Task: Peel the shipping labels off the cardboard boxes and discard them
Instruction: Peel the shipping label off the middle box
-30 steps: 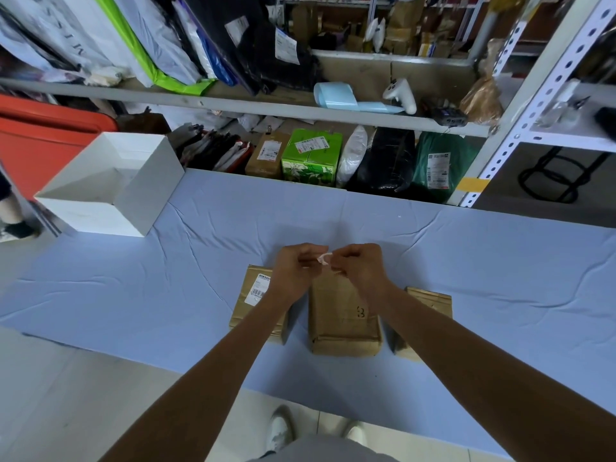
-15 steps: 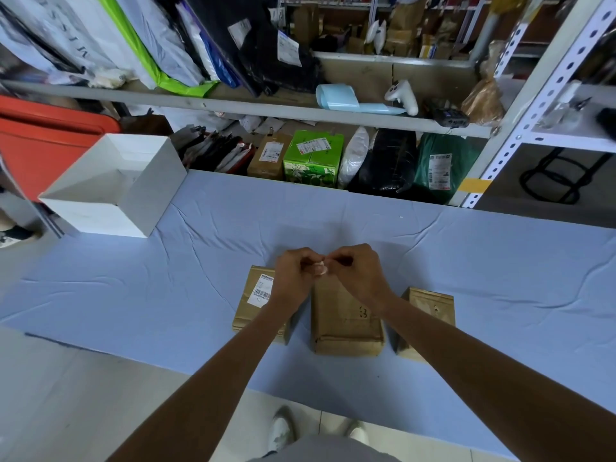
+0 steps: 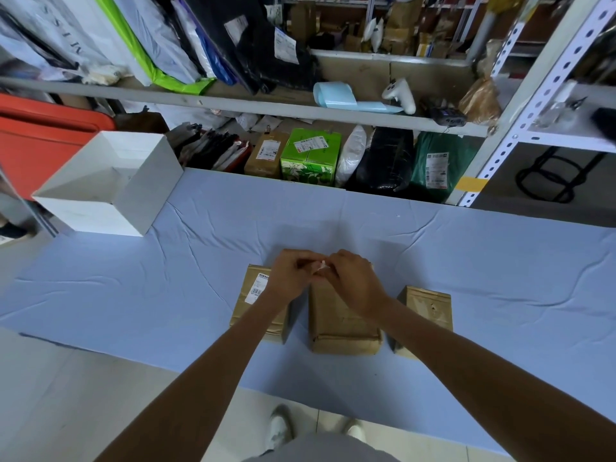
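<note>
Both hands curled, pinching one small white label wad (image 3: 321, 265) between left hand (image 3: 290, 271) and right hand (image 3: 353, 281), over far end of middle box (image 3: 340, 325). Three brown boxes in a row on blue cloth (image 3: 466, 261), long axes running away toward shelf (image 3: 266, 105). left box (image 3: 256, 311) carries barcode label (image 3: 259, 287), lengthwise. Left forearm crosses left box, right forearm clips right box (image 3: 428, 308). Open white box (image 3: 110, 191) far left
</note>
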The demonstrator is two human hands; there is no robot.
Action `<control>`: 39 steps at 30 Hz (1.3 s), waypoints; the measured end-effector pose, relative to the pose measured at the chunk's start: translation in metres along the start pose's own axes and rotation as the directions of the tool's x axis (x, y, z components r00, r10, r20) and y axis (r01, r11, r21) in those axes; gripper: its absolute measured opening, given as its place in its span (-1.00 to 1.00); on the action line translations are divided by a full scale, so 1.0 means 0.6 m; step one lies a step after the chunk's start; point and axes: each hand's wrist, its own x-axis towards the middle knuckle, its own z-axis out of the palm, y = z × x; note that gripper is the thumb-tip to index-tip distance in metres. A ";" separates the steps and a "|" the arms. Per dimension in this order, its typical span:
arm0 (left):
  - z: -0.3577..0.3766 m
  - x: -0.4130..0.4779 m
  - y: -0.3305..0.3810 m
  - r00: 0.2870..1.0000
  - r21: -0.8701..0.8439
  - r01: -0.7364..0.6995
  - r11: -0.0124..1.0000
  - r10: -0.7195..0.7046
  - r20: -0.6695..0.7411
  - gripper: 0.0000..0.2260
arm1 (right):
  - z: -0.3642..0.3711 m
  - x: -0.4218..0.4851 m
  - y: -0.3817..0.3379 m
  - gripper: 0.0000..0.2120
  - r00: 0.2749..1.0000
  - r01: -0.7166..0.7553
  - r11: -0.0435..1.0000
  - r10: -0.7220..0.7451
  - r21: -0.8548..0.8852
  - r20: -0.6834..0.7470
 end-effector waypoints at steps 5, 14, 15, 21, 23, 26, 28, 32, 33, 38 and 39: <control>-0.011 0.001 0.004 1.000 -0.129 0.024 0.991 -0.022 0.017 -0.79 | 0.001 0.008 0.000 -0.79 0.995 -0.030 0.989 0.043 0.148 -0.089; -0.012 -0.003 -0.001 0.999 -0.198 0.028 0.980 -0.036 -0.038 -0.86 | 0.003 0.011 -0.009 -0.78 0.989 -0.073 0.969 0.100 0.236 -0.104; -0.008 -0.005 0.002 0.999 -0.163 0.014 0.986 -0.021 -0.043 -0.87 | 0.003 0.011 -0.010 -0.75 0.987 -0.090 0.969 0.117 0.229 -0.106; 0.019 0.000 0.032 0.983 0.187 -0.019 0.982 0.052 -0.176 -0.88 | -0.006 0.021 -0.016 -0.77 0.979 -0.165 0.980 0.177 0.113 -0.098; 0.023 0.001 0.040 0.980 0.203 -0.027 0.979 0.066 -0.190 -0.89 | -0.011 0.022 -0.016 -0.78 0.982 -0.157 0.983 0.166 0.093 -0.092; 0.025 0.001 0.044 0.981 0.220 -0.009 0.975 0.051 -0.186 -0.89 | -0.014 0.020 -0.016 -0.81 0.984 -0.143 0.987 0.150 0.074 -0.096; 0.028 0.002 0.050 0.978 0.200 0.035 0.979 0.008 -0.208 -0.90 | -0.015 0.019 -0.014 -0.82 0.985 -0.135 0.988 0.141 0.069 -0.103; 0.031 0.006 0.058 0.965 0.124 0.125 0.984 -0.092 -0.244 -0.88 | -0.018 0.022 -0.001 -0.84 0.979 -0.107 0.988 0.124 0.111 -0.159; 0.031 0.008 0.057 0.962 0.096 0.139 0.986 -0.112 -0.248 -0.88 | -0.020 0.023 0.003 -0.84 0.979 -0.083 0.988 0.105 0.130 -0.173; 0.042 0.001 0.055 0.955 -0.024 0.125 0.992 -0.127 -0.266 -0.90 | -0.038 0.026 0.025 -0.94 0.975 0.049 0.970 0.006 0.237 -0.223; 0.044 0.002 0.058 0.953 -0.050 0.124 0.991 -0.133 -0.271 -0.89 | -0.039 0.026 0.024 -0.94 0.971 0.063 0.967 -0.002 0.246 -0.240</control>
